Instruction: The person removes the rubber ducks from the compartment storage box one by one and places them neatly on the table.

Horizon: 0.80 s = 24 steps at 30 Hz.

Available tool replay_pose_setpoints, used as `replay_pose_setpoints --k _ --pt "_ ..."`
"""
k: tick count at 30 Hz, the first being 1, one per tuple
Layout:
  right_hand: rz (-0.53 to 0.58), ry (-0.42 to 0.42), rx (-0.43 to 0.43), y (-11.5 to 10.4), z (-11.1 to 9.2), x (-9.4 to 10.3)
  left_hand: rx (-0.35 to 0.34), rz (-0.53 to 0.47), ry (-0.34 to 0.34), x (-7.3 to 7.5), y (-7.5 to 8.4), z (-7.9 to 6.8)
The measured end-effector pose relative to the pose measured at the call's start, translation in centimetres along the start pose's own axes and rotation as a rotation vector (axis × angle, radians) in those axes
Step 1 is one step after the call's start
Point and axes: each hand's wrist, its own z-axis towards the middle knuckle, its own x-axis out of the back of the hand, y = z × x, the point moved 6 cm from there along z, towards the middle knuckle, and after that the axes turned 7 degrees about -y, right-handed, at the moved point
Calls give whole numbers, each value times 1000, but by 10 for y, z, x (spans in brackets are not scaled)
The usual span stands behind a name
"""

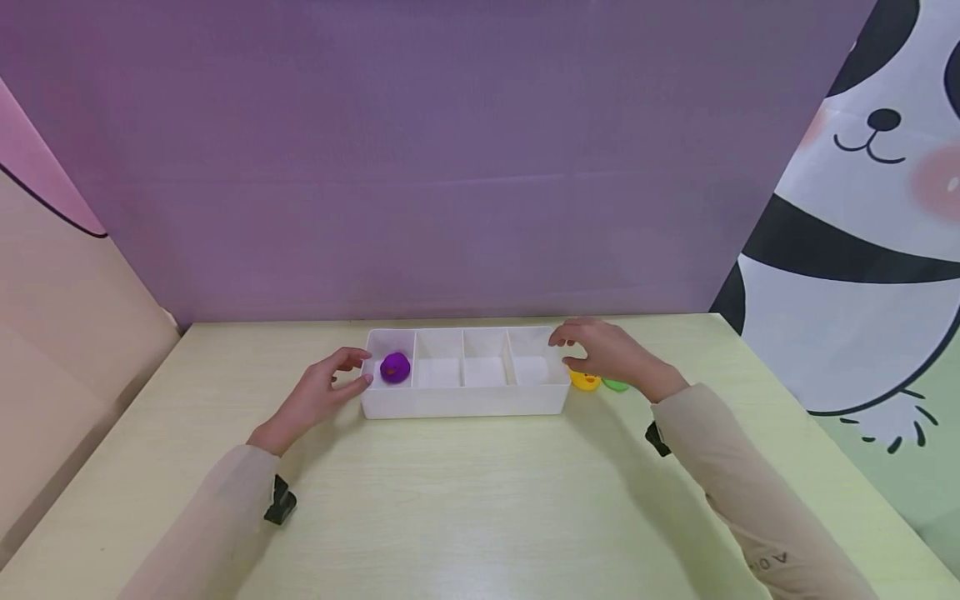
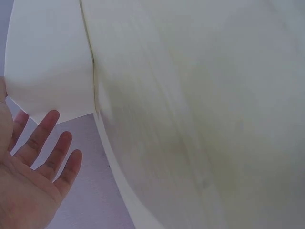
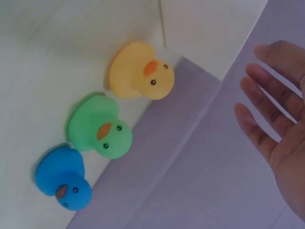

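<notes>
A white box [image 1: 465,403] with several compartments in a row stands lengthwise on the table. In its leftmost compartment sits a purple rubber duck [image 1: 394,367]. My left hand [image 1: 318,392] is at the box's left end, fingertips right at the rim, fingers spread and relaxed in the left wrist view. At the opposite end, my right hand [image 1: 603,348] has its fingers loosely bent by the right rim and grips nothing. Beside that end a yellow rubber duck [image 3: 138,71], a green rubber duck [image 3: 97,126] and a blue rubber duck [image 3: 62,174] line up; my right hand hides the blue one in the head view.
The pale wooden table [image 1: 465,508] ends at the back against a purple wall panel [image 1: 450,167]. A panda picture [image 1: 862,225] covers the wall on the right. Both forearms reach in from the front, with a dark wrist device [image 1: 281,500] under the left sleeve.
</notes>
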Motion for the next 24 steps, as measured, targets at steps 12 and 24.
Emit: replay_pose_setpoints --k 12,24 --pt "-6 -10 72 -22 22 -6 10 4 -7 0 -2 1" --pt "-12 -30 169 -51 51 -18 3 23 -17 1 -1 2"
